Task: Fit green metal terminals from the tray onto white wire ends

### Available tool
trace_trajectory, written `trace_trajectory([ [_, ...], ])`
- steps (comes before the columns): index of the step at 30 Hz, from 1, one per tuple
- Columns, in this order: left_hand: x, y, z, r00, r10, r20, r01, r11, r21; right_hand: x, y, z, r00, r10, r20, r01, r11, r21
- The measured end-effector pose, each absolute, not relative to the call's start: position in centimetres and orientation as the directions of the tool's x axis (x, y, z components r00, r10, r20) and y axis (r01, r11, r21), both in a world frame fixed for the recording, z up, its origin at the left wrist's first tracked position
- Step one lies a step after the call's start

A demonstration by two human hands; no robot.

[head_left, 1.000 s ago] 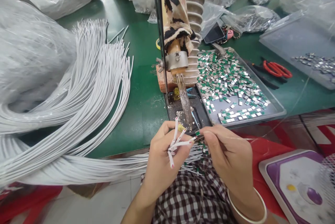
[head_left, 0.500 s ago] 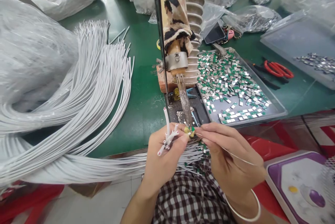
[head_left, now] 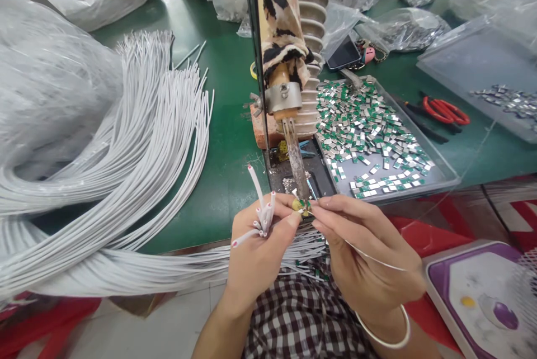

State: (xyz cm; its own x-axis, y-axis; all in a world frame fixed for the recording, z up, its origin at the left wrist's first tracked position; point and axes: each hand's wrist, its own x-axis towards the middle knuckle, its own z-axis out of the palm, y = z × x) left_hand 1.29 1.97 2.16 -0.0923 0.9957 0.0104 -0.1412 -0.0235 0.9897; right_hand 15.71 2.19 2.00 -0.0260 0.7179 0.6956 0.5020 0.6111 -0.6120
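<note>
My left hand is closed round a bunch of white cables, whose cut ends stick up between thumb and fingers. My right hand pinches a thin solder wire that trails back across the fingers. Both sets of fingertips meet under the tip of a soldering iron mounted pointing down. At that spot is a small green circuit board, partly hidden by fingers; which hand supports it is unclear. Beside it shows a yellowish piece I cannot identify.
White cables lie heaped on the green table at left. A tray of small green-and-metal boards stands at right, near red-handled pliers. A ribbed hose rises behind the iron. Plastic bags sit around.
My left hand has shifted slightly left, and the cable ends in it have tilted and fanned out. My right fingertips have moved slightly left, closer to the iron tip.
</note>
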Motion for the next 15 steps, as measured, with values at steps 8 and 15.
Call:
trace_trajectory([
  [8, 1.2, 1.7, 1.8, -0.060, 0.998, -0.024, -0.093, 0.018, 0.995, 15.6, 1.9, 1.4, 0.058, 0.773, 0.631, 0.351, 0.576, -0.738],
  [15, 1.3, 1.2, 1.5, 0.004, 0.999, 0.044, 0.089, -0.045, 0.995, 16.9, 1.3, 1.9, 0.104, 0.919, 0.381, 0.285, 0.339, -0.897],
])
